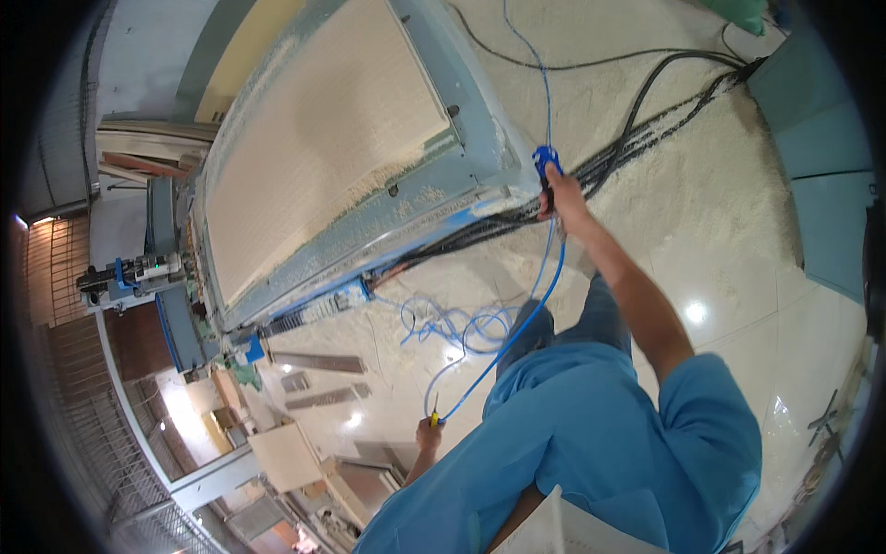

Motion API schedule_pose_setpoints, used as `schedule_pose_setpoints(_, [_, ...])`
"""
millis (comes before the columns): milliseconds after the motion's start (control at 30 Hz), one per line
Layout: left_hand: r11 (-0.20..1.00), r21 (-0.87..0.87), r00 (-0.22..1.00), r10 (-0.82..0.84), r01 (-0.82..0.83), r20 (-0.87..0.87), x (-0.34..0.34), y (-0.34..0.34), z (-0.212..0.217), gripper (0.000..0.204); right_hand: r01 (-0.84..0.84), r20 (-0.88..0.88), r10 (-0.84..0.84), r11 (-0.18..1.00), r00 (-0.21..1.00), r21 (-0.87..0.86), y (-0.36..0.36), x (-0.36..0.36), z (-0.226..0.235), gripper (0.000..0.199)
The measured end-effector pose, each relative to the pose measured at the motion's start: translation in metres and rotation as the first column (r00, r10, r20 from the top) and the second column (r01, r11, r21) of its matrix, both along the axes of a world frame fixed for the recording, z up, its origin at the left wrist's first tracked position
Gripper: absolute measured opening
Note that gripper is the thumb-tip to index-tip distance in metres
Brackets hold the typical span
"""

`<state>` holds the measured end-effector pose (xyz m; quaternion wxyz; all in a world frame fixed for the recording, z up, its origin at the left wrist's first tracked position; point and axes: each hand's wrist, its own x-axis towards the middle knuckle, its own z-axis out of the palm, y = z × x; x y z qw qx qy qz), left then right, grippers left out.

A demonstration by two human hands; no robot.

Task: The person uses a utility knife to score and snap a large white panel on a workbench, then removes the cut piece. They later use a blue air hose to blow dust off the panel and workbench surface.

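My right hand is stretched forward, closed around a blue-and-black hand-sized fitting beside the corner of a large machine bed. A thin blue hose runs up from it across the floor. From below that hand a thicker blue hose curves down toward my left hand. Low at my left side, that hand grips a small yellow piece with a thin dark tip; its exact kind is too small to tell. Loose coils of blue hose lie on the floor in front of my legs.
The bed carries a pale board dusted with sawdust. Black cables cross the dusty floor toward a grey-green cabinet at right. Wood offcuts lie at left near stacked panels. A spindle unit stands farther left.
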<state>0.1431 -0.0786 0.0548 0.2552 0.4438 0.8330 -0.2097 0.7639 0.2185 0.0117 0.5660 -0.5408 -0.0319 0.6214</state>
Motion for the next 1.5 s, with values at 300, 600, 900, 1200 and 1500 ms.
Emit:
schedule_pose_setpoints(300, [0.952,0.082,0.928,0.267,-0.296,0.260,0.144,-0.082,0.004,0.028,-0.671,0.294,0.696,0.715,0.655,-0.197,-0.016,0.099,0.026,0.047])
schedule_pose_setpoints(600, [0.738,0.224,0.734,0.492,-0.637,0.469,0.218,-0.067,-0.025,0.020,-0.364,0.425,0.293,0.926,0.856,0.095,0.069,0.114,0.043,0.047])
schedule_pose_setpoints(900, [0.607,0.195,0.592,0.569,-0.771,0.570,0.272,-0.105,-0.055,0.032,-0.619,0.438,0.548,0.785,0.713,0.027,0.061,0.111,0.037,0.048])
schedule_pose_setpoints(1200, [0.615,0.112,0.591,0.668,-0.780,0.452,0.350,-0.119,-0.049,0.027,-0.812,0.476,0.765,0.561,0.434,-0.162,0.065,0.154,0.014,0.047])
schedule_pose_setpoints(1500, [0.333,0.154,0.365,0.792,-0.930,0.490,0.460,-0.062,-0.005,0.036,-0.766,0.335,0.720,0.643,0.607,0.007,0.156,0.145,0.013,0.047])
